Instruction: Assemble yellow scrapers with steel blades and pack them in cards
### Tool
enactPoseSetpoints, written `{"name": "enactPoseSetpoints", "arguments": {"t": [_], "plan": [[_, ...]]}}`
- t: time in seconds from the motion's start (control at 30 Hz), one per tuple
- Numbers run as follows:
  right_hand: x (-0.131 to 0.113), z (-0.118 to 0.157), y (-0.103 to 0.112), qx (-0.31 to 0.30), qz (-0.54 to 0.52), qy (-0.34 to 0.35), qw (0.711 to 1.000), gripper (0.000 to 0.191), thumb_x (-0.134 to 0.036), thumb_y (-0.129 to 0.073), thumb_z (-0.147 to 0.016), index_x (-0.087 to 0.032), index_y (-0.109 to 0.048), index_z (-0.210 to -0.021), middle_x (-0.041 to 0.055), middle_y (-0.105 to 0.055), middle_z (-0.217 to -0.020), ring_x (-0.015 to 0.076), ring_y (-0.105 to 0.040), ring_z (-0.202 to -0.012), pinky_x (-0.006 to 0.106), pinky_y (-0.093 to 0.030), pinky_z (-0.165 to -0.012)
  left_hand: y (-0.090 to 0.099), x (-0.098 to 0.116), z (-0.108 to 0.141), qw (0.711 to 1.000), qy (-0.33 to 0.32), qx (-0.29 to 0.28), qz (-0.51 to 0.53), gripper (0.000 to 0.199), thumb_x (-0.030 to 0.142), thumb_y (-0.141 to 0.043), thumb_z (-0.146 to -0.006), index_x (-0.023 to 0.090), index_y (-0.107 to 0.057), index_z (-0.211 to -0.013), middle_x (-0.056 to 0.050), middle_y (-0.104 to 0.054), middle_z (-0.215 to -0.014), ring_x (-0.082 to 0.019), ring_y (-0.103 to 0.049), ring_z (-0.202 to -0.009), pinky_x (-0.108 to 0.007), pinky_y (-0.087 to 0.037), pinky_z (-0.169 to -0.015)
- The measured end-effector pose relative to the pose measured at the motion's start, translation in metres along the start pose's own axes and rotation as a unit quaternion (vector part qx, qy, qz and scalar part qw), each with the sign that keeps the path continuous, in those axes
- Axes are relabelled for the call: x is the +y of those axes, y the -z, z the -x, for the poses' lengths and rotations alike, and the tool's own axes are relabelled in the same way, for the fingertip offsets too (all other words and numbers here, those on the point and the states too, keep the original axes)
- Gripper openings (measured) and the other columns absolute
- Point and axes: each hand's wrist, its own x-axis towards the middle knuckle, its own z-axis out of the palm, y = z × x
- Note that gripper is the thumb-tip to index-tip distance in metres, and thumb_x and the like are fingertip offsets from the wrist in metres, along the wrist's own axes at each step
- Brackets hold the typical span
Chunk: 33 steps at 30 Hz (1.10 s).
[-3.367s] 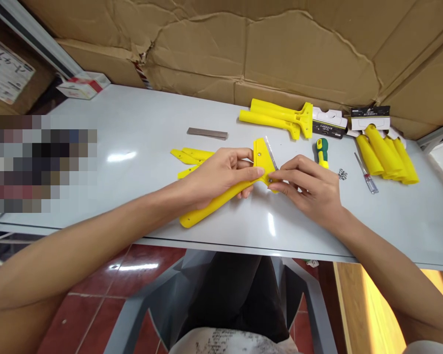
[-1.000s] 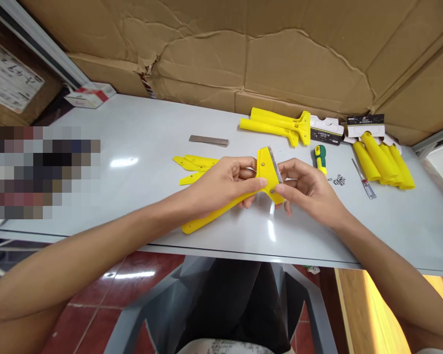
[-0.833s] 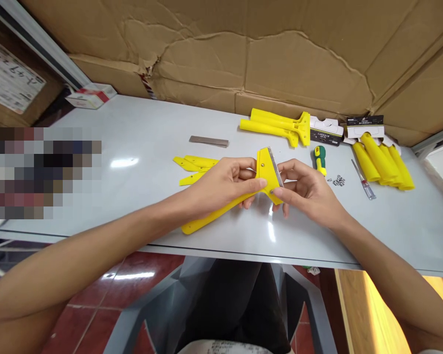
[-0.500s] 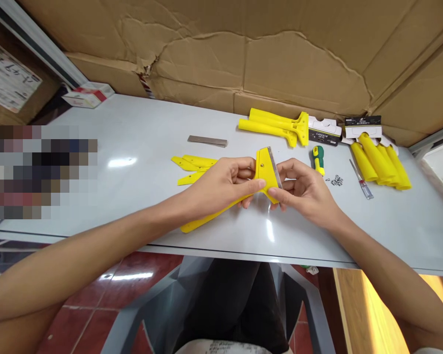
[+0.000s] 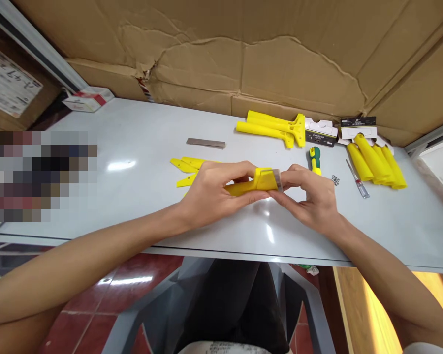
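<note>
A yellow scraper (image 5: pixel 265 180) with a metal blade at its right end is tilted nearly edge-on between my hands, above the table. My left hand (image 5: pixel 221 189) is closed around its handle, thumb along the near side. My right hand (image 5: pixel 310 194) pinches the head at the blade, its fingertips behind the metal and thumb at the lower corner. Behind my left hand lie several flat yellow plates (image 5: pixel 186 164), partly covered by it. Beyond them rest flat grey blades (image 5: pixel 205 143). A green and yellow screwdriver (image 5: pixel 315 160) lies just behind my right hand.
Yellow scraper bodies (image 5: pixel 271 127) lie at the back beside black and white packaging (image 5: pixel 320 132). To the right are small screws (image 5: pixel 335 180), a clear-handled screwdriver (image 5: pixel 358 179) and several yellow handles in card sleeves (image 5: pixel 378 160). Cardboard (image 5: pixel 206 64) walls the rear; a small box (image 5: pixel 88 99) sits back left.
My hands have rolled the scraper from its broad face showing to nearly edge-on. My right hand's fingers have shifted along the blade end. The view has moved slightly.
</note>
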Motion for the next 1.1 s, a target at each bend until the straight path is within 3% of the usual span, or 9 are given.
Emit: {"name": "enactPoseSetpoints", "arguments": {"t": [0.2,0.53,0.7,0.8,0.87,0.9,0.97,1.03,1.1], "plan": [[0.005,-0.001,0.0,0.002,0.033,0.02,0.999,0.02,-0.022,-0.067,-0.099,-0.025,-0.067,-0.118,0.0028,-0.071,-0.09,0.015,-0.065,-0.073,0.031,-0.057,-0.065,0.001,-0.007,-0.002,0.985,-0.109,0.03,-0.134,0.025,0.05,-0.073,-0.093,0.026,-0.074,-0.087,0.002,-0.073,-0.081,-0.013,-0.055,-0.069,-0.03,-0.04,-0.069],[0.006,0.004,0.0,0.005,0.134,0.069,0.989,0.028,-0.016,-0.066,-0.097,-0.029,-0.065,-0.123,0.0015,-0.073,-0.093,0.0119,-0.067,-0.072,0.024,-0.049,-0.054,-0.001,-0.021,0.001,0.973,-0.173,0.006,-0.156,0.013,0.039,-0.065,-0.098,0.031,-0.075,-0.1,0.0,-0.08,-0.099,-0.018,-0.071,-0.088,-0.034,-0.052,-0.082],[0.009,0.009,0.0,-0.009,0.151,0.114,0.982,0.052,-0.003,-0.052,-0.093,-0.033,-0.061,-0.134,0.0037,-0.074,-0.107,0.0144,-0.076,-0.095,0.023,-0.055,-0.057,-0.002,-0.019,0.005,0.967,-0.186,0.026,-0.171,0.014,0.034,-0.065,-0.097,0.031,-0.077,-0.089,-0.004,-0.081,-0.098,-0.021,-0.076,-0.09,-0.034,-0.055,-0.078],[0.012,0.008,0.005,-0.042,0.166,0.154,0.973,0.053,-0.006,-0.055,-0.089,-0.032,-0.061,-0.135,0.0058,-0.076,-0.116,0.0187,-0.077,-0.105,0.029,-0.063,-0.07,-0.001,-0.025,0.005,0.943,-0.242,0.042,-0.225,0.014,0.031,-0.065,-0.096,0.029,-0.076,-0.089,-0.004,-0.082,-0.096,-0.019,-0.076,-0.084,-0.032,-0.058,-0.076],[0.014,0.005,0.012,-0.037,0.187,0.181,0.965,0.045,-0.014,-0.059,-0.089,-0.029,-0.063,-0.132,0.0071,-0.077,-0.114,0.0217,-0.077,-0.102,0.033,-0.064,-0.075,0.0,-0.032,0.003,0.9,-0.325,0.069,-0.281,0.01,0.031,-0.068,-0.096,0.027,-0.075,-0.092,-0.003,-0.083,-0.095,-0.017,-0.076,-0.078,-0.03,-0.059,-0.072],[0.016,0.002,0.017,-0.013,0.214,0.168,0.962,0.039,-0.017,-0.059,-0.09,-0.027,-0.064,-0.128,0.0072,-0.078,-0.108,0.0221,-0.077,-0.096,0.034,-0.063,-0.073,0.0,-0.036,0.002,0.869,-0.379,0.086,-0.306,0.008,0.031,-0.07,-0.096,0.025,-0.074,-0.093,-0.003,-0.083,-0.093,-0.016,-0.075,-0.075,-0.028,-0.058,-0.068],[0.023,-0.003,0.029,0.053,0.304,0.059,0.949,0.026,-0.024,-0.056,-0.094,-0.024,-0.068,-0.117,0.0062,-0.077,-0.092,0.0207,-0.074,-0.078,0.033,-0.056,-0.066,0.001,-0.041,-0.002,0.795,-0.491,0.111,-0.339,0.007,0.026,-0.069,-0.098,0.021,-0.071,-0.095,-0.003,-0.082,-0.09,-0.014,-0.074,-0.071,-0.026,-0.057,-0.063],[0.033,-0.008,0.043,0.075,0.407,-0.117,0.903,0.024,-0.032,-0.051,-0.099,-0.022,-0.071,-0.109,0.0053,-0.073,-0.076,0.0203,-0.067,-0.065,0.034,-0.048,-0.061,-0.001,-0.046,-0.007,0.733,-0.569,0.12,-0.354,0.008,0.018,-0.064,-0.1,0.017,-0.068,-0.094,-0.004,-0.081,-0.086,-0.013,-0.073,-0.07,-0.024,-0.056,-0.059],[0.045,-0.011,0.055,0.03,0.473,-0.254,0.843,0.034,-0.046,-0.05,-0.1,-0.021,-0.071,-0.112,0.0069,-0.07,-0.071,0.0244,-0.065,-0.066,0.035,-0.044,-0.062,-0.004,-0.049,-0.013,0.707,-0.601,0.122,-0.353,0.009,0.012,-0.061,-0.1,0.015,-0.066,-0.093,-0.006,-0.079,-0.082,-0.014,-0.072,-0.069,-0.024,-0.055,-0.056]]}}
